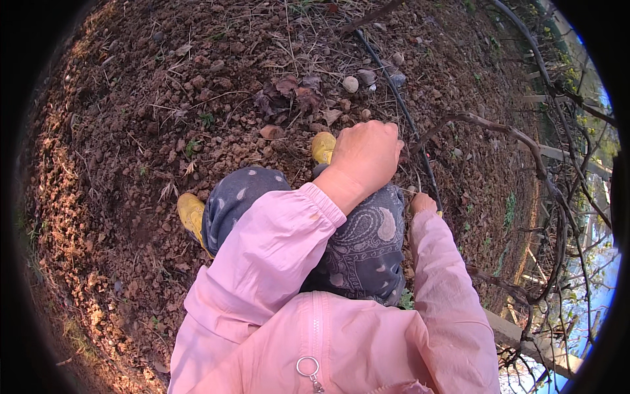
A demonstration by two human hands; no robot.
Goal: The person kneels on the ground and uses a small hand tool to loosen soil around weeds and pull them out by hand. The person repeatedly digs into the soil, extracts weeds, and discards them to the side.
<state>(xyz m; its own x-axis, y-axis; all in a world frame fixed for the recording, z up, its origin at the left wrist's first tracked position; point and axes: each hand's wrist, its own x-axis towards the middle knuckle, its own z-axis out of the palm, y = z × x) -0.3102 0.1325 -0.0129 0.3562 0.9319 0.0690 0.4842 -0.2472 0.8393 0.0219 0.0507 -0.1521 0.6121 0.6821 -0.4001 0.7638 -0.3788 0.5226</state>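
My left hand (366, 152) is curled into a fist above my right knee, its back towards me. Its fingers are hidden, so what lies inside cannot be seen. Just beyond its knuckles, a bare woody vine stem (480, 119) rises and arches to the right. My right hand (423, 203) is lower, beside the knee and close to a thin black irrigation hose (393, 83). A slim pale stem (418, 181) stands just above that hand. A small yellow bit (439, 213) shows at its outer edge; what it belongs to is unclear.
Cloddy reddish-brown soil (133, 162) surrounds my yellow shoes (191, 215). Dry leaves (290, 96) and a round pale stone (350, 84) lie ahead. Tangled bare vines (556, 197) and pale posts (534, 340) stand along the right.
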